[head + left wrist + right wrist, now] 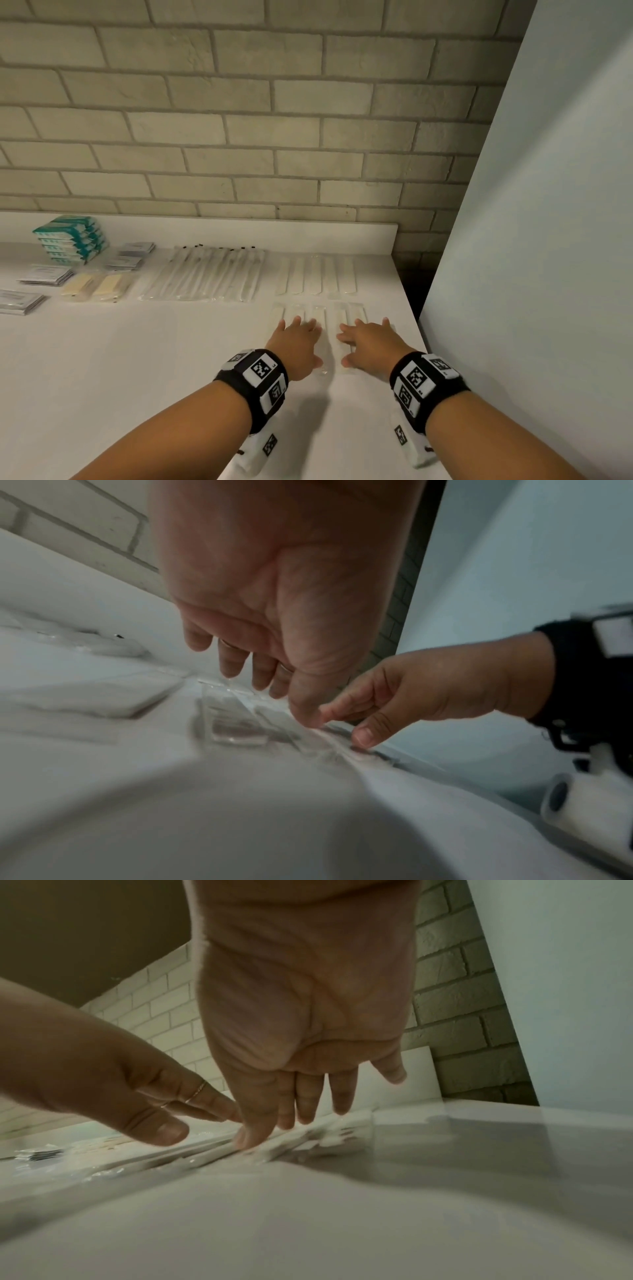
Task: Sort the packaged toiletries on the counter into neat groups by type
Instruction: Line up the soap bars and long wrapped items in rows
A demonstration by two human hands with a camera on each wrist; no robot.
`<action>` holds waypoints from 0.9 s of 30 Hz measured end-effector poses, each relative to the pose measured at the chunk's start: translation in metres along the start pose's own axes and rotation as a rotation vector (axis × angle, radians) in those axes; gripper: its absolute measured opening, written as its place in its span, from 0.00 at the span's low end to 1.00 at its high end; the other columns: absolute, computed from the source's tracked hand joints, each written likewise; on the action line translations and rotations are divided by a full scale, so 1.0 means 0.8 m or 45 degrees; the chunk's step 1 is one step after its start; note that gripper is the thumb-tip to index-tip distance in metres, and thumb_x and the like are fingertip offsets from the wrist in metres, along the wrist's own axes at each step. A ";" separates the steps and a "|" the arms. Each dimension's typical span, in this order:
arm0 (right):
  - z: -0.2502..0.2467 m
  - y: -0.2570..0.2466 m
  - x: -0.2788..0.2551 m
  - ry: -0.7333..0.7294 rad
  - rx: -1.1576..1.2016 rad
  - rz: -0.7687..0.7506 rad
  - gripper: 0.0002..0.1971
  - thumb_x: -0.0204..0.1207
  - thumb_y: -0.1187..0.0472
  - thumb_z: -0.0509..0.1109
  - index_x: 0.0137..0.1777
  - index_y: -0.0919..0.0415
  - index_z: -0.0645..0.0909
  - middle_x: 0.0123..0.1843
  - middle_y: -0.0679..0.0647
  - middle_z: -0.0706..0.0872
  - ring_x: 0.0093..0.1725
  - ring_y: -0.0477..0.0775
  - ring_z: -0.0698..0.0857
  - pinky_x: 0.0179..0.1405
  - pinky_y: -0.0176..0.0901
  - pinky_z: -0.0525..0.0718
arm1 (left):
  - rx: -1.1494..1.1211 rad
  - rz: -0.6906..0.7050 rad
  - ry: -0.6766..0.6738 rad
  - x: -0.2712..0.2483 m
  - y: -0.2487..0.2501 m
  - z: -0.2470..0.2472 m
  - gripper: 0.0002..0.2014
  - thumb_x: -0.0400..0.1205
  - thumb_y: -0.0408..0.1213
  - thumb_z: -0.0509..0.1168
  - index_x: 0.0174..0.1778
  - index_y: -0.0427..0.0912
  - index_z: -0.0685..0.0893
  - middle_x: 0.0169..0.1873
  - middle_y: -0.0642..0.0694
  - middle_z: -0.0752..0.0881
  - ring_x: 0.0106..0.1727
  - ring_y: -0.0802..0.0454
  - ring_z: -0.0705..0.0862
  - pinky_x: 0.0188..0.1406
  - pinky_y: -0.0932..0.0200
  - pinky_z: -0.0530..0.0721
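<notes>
Two rows of long white strips in clear wrappers lie at the right end of the white counter (137, 359). The back row (317, 275) is laid side by side. My left hand (306, 339) and right hand (356, 342) rest flat on the near row (342, 310), fingers straight, a narrow gap between them. In the left wrist view my left hand (270, 685) reaches its fingertips down to the wrappers (240, 723), and the right hand (394, 696) touches them beside it. The right wrist view has my right hand (291, 1123) on the wrappers (318, 1139), the left hand (164, 1110) close by.
Further left lie wrapped toothbrushes (205, 274), cream packets (94, 286), grey sachet piles (46, 274) and stacked teal boxes (70, 238). A brick wall (239, 137) backs the counter. A pale panel (531, 240) stands just past the counter's right edge.
</notes>
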State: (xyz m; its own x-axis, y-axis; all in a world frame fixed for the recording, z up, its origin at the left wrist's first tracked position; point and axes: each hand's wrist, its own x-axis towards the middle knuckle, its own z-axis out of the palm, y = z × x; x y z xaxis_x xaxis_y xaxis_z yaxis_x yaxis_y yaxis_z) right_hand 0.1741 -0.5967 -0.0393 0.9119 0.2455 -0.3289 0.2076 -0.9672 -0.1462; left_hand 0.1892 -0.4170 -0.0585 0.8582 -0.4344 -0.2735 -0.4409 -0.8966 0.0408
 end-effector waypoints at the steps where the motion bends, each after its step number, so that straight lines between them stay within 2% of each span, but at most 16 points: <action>1: -0.002 -0.003 -0.001 0.019 0.002 -0.018 0.29 0.81 0.49 0.64 0.82 0.47 0.63 0.85 0.46 0.60 0.85 0.51 0.55 0.81 0.68 0.40 | -0.020 -0.024 0.026 -0.004 -0.004 0.000 0.35 0.85 0.50 0.57 0.85 0.43 0.51 0.85 0.48 0.51 0.85 0.42 0.49 0.82 0.40 0.49; 4: -0.006 -0.020 0.002 0.035 -0.005 -0.085 0.29 0.82 0.49 0.63 0.83 0.49 0.63 0.85 0.47 0.61 0.84 0.52 0.58 0.83 0.65 0.40 | 0.011 -0.073 0.013 -0.016 -0.019 0.002 0.34 0.86 0.48 0.57 0.85 0.42 0.51 0.85 0.48 0.51 0.85 0.42 0.48 0.82 0.40 0.47; 9: 0.000 -0.048 0.016 -0.087 -0.219 -0.114 0.30 0.81 0.48 0.65 0.81 0.53 0.67 0.84 0.51 0.65 0.79 0.57 0.69 0.84 0.62 0.43 | -0.058 -0.073 -0.097 -0.019 -0.032 0.003 0.34 0.85 0.48 0.58 0.85 0.43 0.52 0.85 0.49 0.52 0.85 0.44 0.47 0.82 0.40 0.46; 14: -0.001 -0.059 0.020 -0.031 -0.127 -0.078 0.29 0.80 0.48 0.65 0.81 0.53 0.67 0.81 0.52 0.70 0.78 0.57 0.70 0.84 0.60 0.45 | -0.089 -0.102 -0.032 -0.024 -0.045 -0.001 0.32 0.87 0.43 0.54 0.85 0.42 0.48 0.85 0.48 0.48 0.85 0.45 0.47 0.83 0.42 0.47; 16: -0.003 -0.070 0.021 -0.029 -0.149 -0.108 0.29 0.82 0.48 0.63 0.82 0.54 0.65 0.81 0.54 0.69 0.78 0.57 0.70 0.84 0.60 0.44 | -0.009 -0.124 -0.004 -0.032 -0.058 -0.002 0.31 0.87 0.37 0.53 0.85 0.42 0.49 0.85 0.48 0.49 0.85 0.43 0.46 0.82 0.40 0.47; 19: -0.006 -0.088 0.022 -0.079 -0.283 -0.162 0.29 0.85 0.47 0.59 0.84 0.55 0.61 0.85 0.53 0.62 0.80 0.58 0.67 0.84 0.62 0.42 | 0.103 -0.136 -0.078 -0.040 -0.077 -0.003 0.32 0.86 0.32 0.52 0.85 0.44 0.48 0.85 0.50 0.49 0.85 0.41 0.45 0.82 0.39 0.46; 22: -0.004 -0.100 0.026 -0.130 -0.365 -0.182 0.29 0.85 0.47 0.57 0.84 0.56 0.61 0.85 0.54 0.62 0.80 0.58 0.67 0.83 0.62 0.41 | 0.087 -0.127 -0.113 -0.044 -0.083 0.000 0.31 0.87 0.35 0.53 0.85 0.44 0.50 0.85 0.52 0.51 0.85 0.41 0.46 0.82 0.40 0.47; 27: -0.004 -0.102 0.032 -0.093 -0.350 -0.171 0.26 0.86 0.51 0.56 0.82 0.57 0.64 0.82 0.55 0.67 0.77 0.59 0.71 0.83 0.62 0.41 | 0.054 -0.124 -0.087 -0.044 -0.084 0.001 0.30 0.87 0.38 0.54 0.85 0.44 0.52 0.84 0.51 0.54 0.85 0.41 0.49 0.81 0.40 0.49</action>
State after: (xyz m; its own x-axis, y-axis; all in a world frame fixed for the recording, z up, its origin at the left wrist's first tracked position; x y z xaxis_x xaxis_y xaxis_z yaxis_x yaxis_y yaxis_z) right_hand 0.1817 -0.5116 -0.0329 0.8442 0.3663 -0.3912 0.4213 -0.9048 0.0621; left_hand 0.1886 -0.3416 -0.0524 0.8782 -0.3370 -0.3394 -0.3681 -0.9293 -0.0298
